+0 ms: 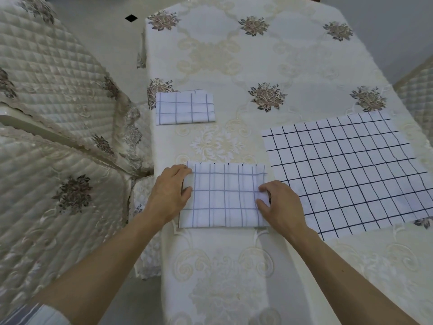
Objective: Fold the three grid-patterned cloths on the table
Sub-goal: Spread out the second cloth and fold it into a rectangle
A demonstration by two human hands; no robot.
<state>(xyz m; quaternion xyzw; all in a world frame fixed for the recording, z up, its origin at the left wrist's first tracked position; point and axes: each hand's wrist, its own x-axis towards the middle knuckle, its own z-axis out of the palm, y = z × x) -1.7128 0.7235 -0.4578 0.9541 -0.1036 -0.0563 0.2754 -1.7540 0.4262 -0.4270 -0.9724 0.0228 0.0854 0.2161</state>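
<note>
While both hands work at the near-left part of the tabletop, the head view shows one at each end of a half-folded cloth. It is a white rectangle with thin blue-grey grid lines, lying flat close to the left edge. The left hand grasps the cloth's left end, thumb on top and fingers curled at that end's far corner. The right hand pinches the right end between thumb and curled fingers (a small bit of fabric is raised there). Farther along the left edge, well apart from the hands, lies a small folded cloth, a neat rectangle with the same pattern. Toward the right edge an open cloth with darker grid lines is spread flat, its near-left side just beside the right hand. A cream tablecloth with brown flower motifs covers the tabletop. Two quilted chairs stand off the left edge, and part of a third chair shows at the right edge. A striped sleeve covers the left upper arm.
</note>
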